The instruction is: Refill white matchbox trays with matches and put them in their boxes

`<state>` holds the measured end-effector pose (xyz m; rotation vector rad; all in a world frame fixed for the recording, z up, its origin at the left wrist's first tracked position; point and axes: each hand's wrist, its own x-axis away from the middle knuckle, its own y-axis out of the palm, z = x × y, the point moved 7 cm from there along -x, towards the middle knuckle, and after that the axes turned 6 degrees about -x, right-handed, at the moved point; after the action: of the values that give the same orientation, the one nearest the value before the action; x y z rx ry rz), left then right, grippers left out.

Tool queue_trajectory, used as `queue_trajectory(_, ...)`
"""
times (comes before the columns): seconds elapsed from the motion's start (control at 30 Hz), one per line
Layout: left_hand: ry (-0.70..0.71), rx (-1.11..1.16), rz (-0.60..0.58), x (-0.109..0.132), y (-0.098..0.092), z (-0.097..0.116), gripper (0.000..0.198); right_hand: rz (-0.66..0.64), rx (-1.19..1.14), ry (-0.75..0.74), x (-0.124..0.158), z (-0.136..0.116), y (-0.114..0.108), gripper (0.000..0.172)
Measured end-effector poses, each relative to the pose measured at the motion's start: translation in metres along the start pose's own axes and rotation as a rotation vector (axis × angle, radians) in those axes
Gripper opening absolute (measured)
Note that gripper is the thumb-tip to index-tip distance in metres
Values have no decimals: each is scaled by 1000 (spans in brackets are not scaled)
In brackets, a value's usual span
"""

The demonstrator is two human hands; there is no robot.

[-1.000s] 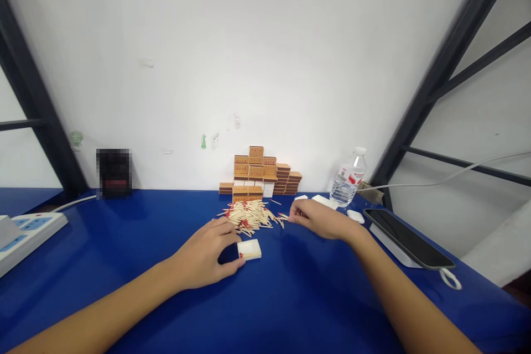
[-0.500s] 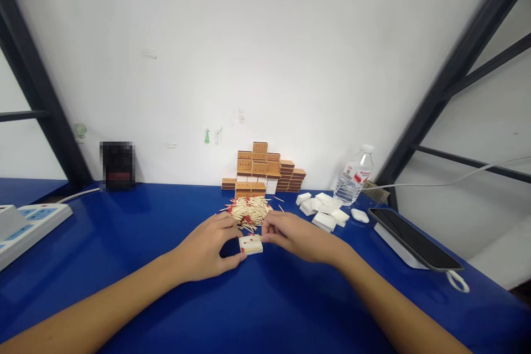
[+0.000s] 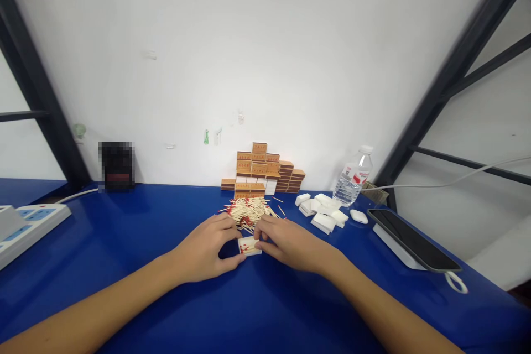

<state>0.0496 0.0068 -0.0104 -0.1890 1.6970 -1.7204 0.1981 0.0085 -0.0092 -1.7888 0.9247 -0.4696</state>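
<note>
A small white matchbox tray [image 3: 250,252] lies on the blue table with a few red-tipped matches [image 3: 244,247] in it. My left hand [image 3: 213,246] is curled round the tray's left end, thumb in front and fingers behind, gripping it. Over the tray's right end, the thumb and forefinger of my right hand [image 3: 282,240] pinch together on matches; the fingertips partly hide them. Just behind both hands is a loose heap of matches [image 3: 249,211], its red heads mostly toward the left.
Brown matchboxes [image 3: 259,168] are stacked against the wall behind the heap. To the right are several white trays [image 3: 323,223], a water bottle [image 3: 350,182], a white earphone case [image 3: 359,216] and a phone [image 3: 410,238] on a white block. A power strip [image 3: 35,221] lies far left.
My right hand has moved a little left, over the tray's right end. Matches in the tray lie differently, more of them toward its front left. My left hand keeps its grip.
</note>
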Motion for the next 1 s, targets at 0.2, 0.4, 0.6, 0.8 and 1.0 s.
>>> queue_trajectory(0.2, 16, -4, 19, 1, 0, -1, 22, -8, -67, -16, -4, 1, 2, 7)
queue_trajectory(0.4, 14, -7, 9, 1, 0, -2, 23, 44, -154, -38, -3, 0, -6, 10)
queue_trajectory(0.6, 45, -19, 26, 0, -1, 0, 23, 72, -177, -67, -4, -2, -2, 6)
queue_trajectory(0.8, 44, -34, 16, 1, 2, -2, 25, 110, -253, -32, -7, 1, -3, 10)
queue_trajectory(1.0, 42, -38, 11, 1, 4, -3, 24, 193, -250, -24, -7, 2, 0, 8)
